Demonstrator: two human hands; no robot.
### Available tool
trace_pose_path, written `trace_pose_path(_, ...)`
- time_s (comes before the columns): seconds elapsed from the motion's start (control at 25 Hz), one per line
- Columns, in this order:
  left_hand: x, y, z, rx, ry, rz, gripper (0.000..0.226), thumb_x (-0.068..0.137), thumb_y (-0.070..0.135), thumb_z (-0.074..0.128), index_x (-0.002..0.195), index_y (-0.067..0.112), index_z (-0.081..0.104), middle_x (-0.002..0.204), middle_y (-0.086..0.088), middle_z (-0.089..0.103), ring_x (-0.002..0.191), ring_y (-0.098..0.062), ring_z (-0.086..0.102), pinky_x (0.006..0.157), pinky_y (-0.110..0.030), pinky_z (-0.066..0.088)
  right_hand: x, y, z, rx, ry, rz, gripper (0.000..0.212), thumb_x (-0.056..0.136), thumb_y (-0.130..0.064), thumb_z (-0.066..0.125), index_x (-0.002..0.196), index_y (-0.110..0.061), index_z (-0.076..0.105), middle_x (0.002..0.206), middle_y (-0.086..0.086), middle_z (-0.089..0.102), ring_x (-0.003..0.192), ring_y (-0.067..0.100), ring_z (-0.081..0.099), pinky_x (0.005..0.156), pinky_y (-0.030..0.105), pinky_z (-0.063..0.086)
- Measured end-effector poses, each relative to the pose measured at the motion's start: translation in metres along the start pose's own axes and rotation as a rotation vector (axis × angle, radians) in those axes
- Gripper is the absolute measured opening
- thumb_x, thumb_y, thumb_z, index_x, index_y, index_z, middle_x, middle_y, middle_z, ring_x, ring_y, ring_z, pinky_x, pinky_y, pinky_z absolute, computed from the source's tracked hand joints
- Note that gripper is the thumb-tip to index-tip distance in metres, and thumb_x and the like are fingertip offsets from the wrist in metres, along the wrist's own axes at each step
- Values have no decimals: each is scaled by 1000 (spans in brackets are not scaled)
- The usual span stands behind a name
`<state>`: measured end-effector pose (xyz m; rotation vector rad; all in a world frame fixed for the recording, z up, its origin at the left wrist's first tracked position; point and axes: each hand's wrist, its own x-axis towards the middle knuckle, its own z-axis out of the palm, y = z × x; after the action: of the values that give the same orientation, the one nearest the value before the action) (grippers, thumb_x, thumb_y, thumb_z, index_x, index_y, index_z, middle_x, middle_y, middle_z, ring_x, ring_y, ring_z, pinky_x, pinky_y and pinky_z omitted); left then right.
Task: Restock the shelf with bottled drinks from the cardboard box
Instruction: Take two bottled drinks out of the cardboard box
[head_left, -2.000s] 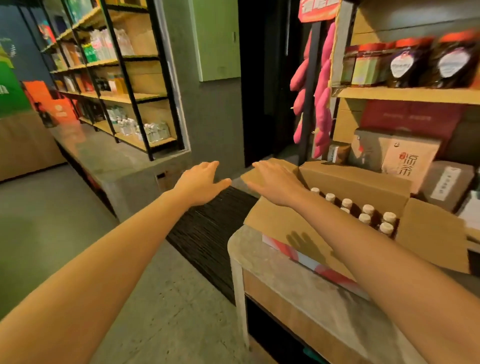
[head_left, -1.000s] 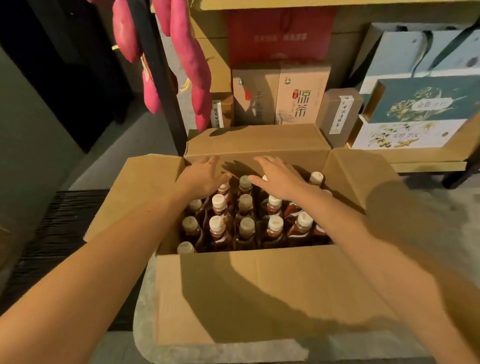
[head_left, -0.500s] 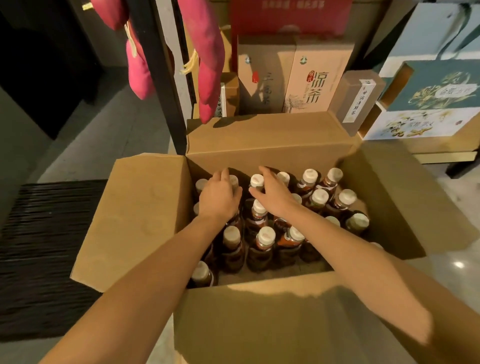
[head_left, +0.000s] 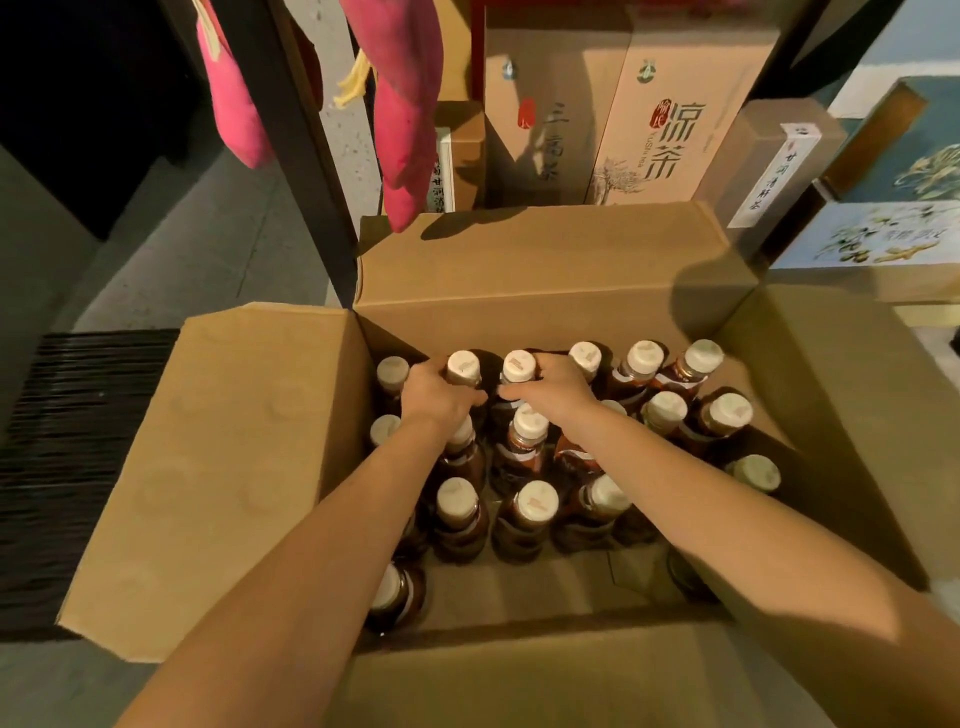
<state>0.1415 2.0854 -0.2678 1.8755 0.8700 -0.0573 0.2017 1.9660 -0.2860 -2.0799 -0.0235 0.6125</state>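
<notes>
1. Head view looks straight down into an open cardboard box (head_left: 545, 322) with its flaps folded outward. The left flap (head_left: 223, 467) lies wide and flat.
2. Bottled drinks (head_left: 535, 506) stand upright inside in close rows, dark brown liquid under pale caps. A strip of the box floor shows along the near side, where one lone bottle (head_left: 395, 597) stands in the near-left corner.
3. The person's left hand (head_left: 434, 397) reaches into the far row. Its fingers and thumb curl round the neck of the left-hand bottle (head_left: 463, 368), just under the cap.
4. The right hand (head_left: 553, 392) is just beside it, the two thumbs nearly touching. It wraps the neck of the right-hand bottle (head_left: 518, 366) in the same way.
5. Both gripped bottles are upright and inside the box, near its back wall. I cannot tell whether either has lifted off the box floor.
6. Behind the box stand kraft tea cartons (head_left: 680, 119) printed with Chinese characters. A smaller grey-brown carton (head_left: 774, 161) leans to their right.
7. Pink cloth pieces (head_left: 405, 104) hang beside a black upright post (head_left: 291, 145) at the box's far-left corner.
8. A dark ribbed mat (head_left: 78, 467) lies on the floor to the left.
</notes>
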Motion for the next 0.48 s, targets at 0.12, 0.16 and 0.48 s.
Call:
trace_pose_path(0.12,9,-1,1,-1,-51,-78,60,76,4,74,131,5,51,131,-12,57,126,-28,48,106,-40,39,6,-1,-8,30,-120,117,52,74,-16,78,123,-12,60,123,4,62,116,21,55,98,36,44)
trace_pose_path(0.16,11,-1,1,20,-65,-103,58,76,5,74,130,6,53,129,-12,58,125,-28,49,106,-42,40,7,-1,-10,19,-148,140,55,73,-15,78,124,-12,58,125,4,62,117,22,54,100,37,43)
trace_pose_path(0.48,5,-6,3,151,-20,28,47,77,13,75,121,7,59,119,-11,64,117,-26,56,96,-37,47,2,11,-3,-20,-79,-52,51,73,-11,78,121,-10,60,121,8,64,115,23,58,100,41,45)
